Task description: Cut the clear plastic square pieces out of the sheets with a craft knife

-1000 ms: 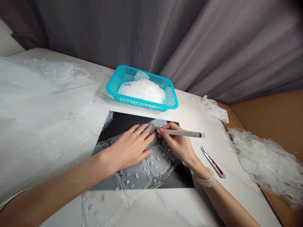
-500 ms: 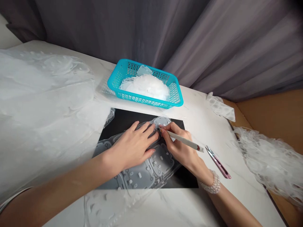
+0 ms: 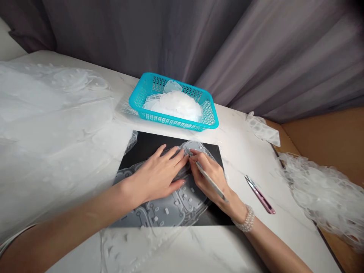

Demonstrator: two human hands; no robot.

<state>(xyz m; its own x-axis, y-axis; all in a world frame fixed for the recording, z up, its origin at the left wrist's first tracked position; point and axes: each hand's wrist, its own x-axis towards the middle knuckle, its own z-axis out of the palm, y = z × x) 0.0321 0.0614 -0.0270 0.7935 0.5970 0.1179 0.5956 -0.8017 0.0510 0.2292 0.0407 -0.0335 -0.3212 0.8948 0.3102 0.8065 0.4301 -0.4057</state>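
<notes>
L grip [image 3: 155, 176] lies flat, fingers apart, on clear moulded plastic sheet [image 3: 166, 212], which runs under both grips on black mat [image 3: 148, 153]. R grip [image 3: 209, 178] is clamped on slim white-handled tool [image 3: 212, 182], tip down on sheet's far part, just beside L fingertips [image 3: 182, 159]. Teal plastic basket [image 3: 173, 127] w/ clear offcuts sits beyond grips on desk [image 3: 236, 151]. Pink snips [image 3: 259, 197] lie right of R grip, loose clear scraps [image 3: 318, 193] further right.
</notes>
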